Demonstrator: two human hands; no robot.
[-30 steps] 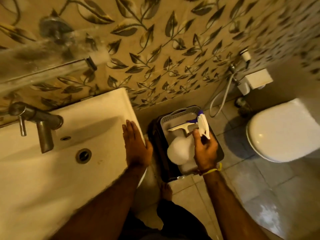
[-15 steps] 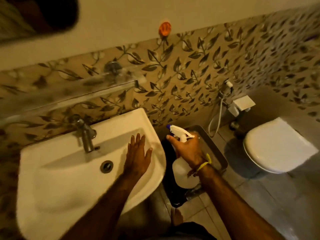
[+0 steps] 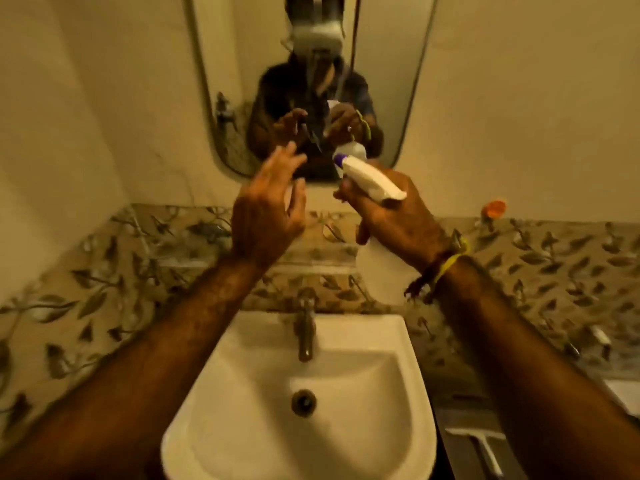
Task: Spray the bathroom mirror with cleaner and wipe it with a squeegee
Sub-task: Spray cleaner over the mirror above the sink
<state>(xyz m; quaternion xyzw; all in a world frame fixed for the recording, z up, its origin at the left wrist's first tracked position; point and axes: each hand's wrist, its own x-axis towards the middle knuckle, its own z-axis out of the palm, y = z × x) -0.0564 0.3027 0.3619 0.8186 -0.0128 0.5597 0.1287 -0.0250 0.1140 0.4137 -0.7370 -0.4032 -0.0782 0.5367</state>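
From my seat I see the right hand (image 3: 391,216) wrapped around the neck of the spray bottle (image 3: 370,183), its purple-tipped nozzle aimed at the lower part of the mirror (image 3: 242,81), while the left hand (image 3: 268,206) hangs beside it with fingers spread, gripping nothing. The bottle sits raised over the basin (image 3: 346,427), just in front of the glass. The squeegee (image 3: 486,448) lies down at the lower right edge of view, well apart from both hands, in what looks like a bin, though it is blurred. My worry is aim: the nozzle points low on the mirror, so I judge the first spray could land on the bottom edge or the wall below and run down toward the tap (image 3: 305,327). The open left hand is near the nozzle's line and may catch mist. A tilted bottle might also draw air and sputter instead of spraying; I cannot tell how full it is. Too much cleaner would streak before the squeegee is fetched. As for writing, I read none: the bottle shows plain white with no visible label, and nothing else in view carries legible text.
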